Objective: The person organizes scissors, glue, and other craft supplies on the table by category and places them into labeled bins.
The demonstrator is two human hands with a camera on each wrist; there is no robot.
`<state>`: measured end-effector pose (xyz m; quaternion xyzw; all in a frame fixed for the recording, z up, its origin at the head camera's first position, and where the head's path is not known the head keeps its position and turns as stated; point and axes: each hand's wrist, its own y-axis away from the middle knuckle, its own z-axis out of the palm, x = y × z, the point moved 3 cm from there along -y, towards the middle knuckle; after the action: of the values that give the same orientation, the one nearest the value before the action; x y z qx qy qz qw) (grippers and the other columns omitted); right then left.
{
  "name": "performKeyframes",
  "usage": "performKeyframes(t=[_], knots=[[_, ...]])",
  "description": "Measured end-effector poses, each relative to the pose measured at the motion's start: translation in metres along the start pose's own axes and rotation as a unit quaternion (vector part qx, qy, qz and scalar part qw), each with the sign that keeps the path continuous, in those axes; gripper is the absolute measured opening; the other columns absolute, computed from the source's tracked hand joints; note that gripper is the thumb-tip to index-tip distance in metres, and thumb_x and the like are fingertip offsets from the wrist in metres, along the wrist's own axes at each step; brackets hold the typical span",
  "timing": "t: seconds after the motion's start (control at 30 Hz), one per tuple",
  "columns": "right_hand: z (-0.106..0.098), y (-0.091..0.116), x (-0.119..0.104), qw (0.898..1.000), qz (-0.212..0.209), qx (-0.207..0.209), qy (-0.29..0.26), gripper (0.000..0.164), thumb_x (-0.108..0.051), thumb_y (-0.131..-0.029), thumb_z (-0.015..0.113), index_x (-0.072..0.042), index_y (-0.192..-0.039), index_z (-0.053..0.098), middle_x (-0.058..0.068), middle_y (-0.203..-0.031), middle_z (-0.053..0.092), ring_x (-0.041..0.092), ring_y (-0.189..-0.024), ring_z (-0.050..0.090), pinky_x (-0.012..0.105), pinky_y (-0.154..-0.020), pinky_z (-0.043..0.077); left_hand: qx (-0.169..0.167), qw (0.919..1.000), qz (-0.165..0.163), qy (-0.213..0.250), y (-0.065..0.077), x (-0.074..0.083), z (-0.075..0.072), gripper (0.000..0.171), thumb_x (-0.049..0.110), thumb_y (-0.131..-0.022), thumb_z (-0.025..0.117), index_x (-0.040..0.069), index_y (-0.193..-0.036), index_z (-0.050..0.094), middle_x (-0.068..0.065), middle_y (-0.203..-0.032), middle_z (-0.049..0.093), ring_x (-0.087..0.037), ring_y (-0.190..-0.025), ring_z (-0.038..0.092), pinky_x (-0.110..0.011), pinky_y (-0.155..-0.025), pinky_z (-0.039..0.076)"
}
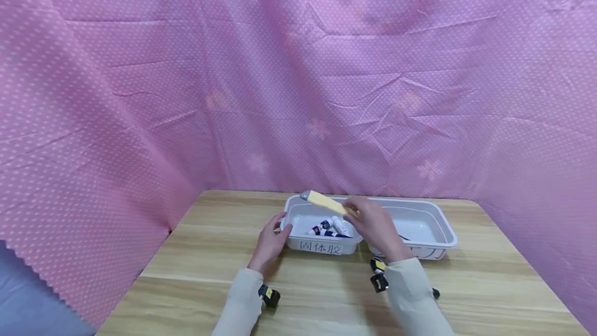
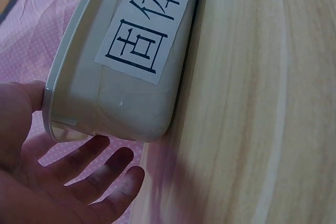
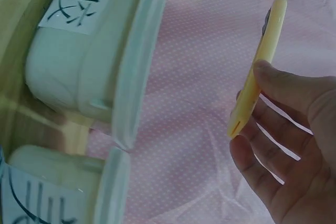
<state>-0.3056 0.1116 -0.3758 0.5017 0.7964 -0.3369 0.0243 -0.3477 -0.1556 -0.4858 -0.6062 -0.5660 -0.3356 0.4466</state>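
My right hand [image 1: 374,222] pinches a yellow utility knife [image 1: 326,203] with a grey end, raised over the left white box [image 1: 322,246]. In the right wrist view, the thumb presses one side of the knife [image 3: 269,35] and the fingers lie behind it; a grey slider shows along its edge. Several glue sticks [image 1: 339,225], white and dark blue, lie inside the left box. My left hand [image 1: 270,240] holds that box by its left end. The left wrist view shows the thumb and forefinger at the rim [image 2: 47,98], the other fingers spread below.
A second white box [image 1: 424,222] stands right beside the first, with a small dark thing [image 1: 403,238] partly visible inside. Both boxes carry labels in front. They stand on a wooden table [image 1: 317,294] before a pink dotted curtain [image 1: 298,92].
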Motion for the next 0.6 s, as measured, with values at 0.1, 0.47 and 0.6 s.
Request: performKeyframes(t=[0.1, 0.47, 0.6], knots=[[0.009, -0.005, 0.004, 1.0, 0.017, -0.009, 0.001, 0.027, -0.014, -0.088, 0.08, -0.008, -0.113, 0.073, 0.011, -0.109, 0.076, 0.027, -0.094, 0.07, 0.049, -0.081, 0.058, 0.0, 1.0, 0.0, 0.001, 0.0, 0.0, -0.001, 0.05, 0.022, -0.104, 0.06, 0.01, -0.151, 0.049, -0.03, -0.143, 0.054, -0.042, -0.123, 0.06, -0.047, -0.098, 0.057], [0.04, -0.008, 0.026, 0.999, 0.033, -0.036, 0.016, 0.022, -0.013, -0.087, 0.079, -0.009, -0.108, 0.073, 0.007, -0.104, 0.078, 0.023, -0.088, 0.069, 0.046, -0.079, 0.058, -0.003, 0.9998, 0.017, 0.005, 0.0, 0.0, -0.001, 0.05, 0.022, -0.103, 0.061, 0.007, -0.15, 0.05, -0.031, -0.139, 0.057, -0.042, -0.12, 0.062, -0.046, -0.095, 0.059], [0.046, -0.005, 0.029, 0.998, 0.041, -0.045, 0.02, 0.021, -0.013, -0.087, 0.08, -0.009, -0.107, 0.073, 0.007, -0.103, 0.077, 0.024, -0.087, 0.069, 0.045, -0.078, 0.059, -0.003, 0.9998, 0.017, 0.006, 0.0, 0.0, -0.001, 0.051, 0.023, -0.103, 0.061, 0.007, -0.15, 0.049, -0.031, -0.139, 0.057, -0.042, -0.121, 0.062, -0.046, -0.095, 0.059]])
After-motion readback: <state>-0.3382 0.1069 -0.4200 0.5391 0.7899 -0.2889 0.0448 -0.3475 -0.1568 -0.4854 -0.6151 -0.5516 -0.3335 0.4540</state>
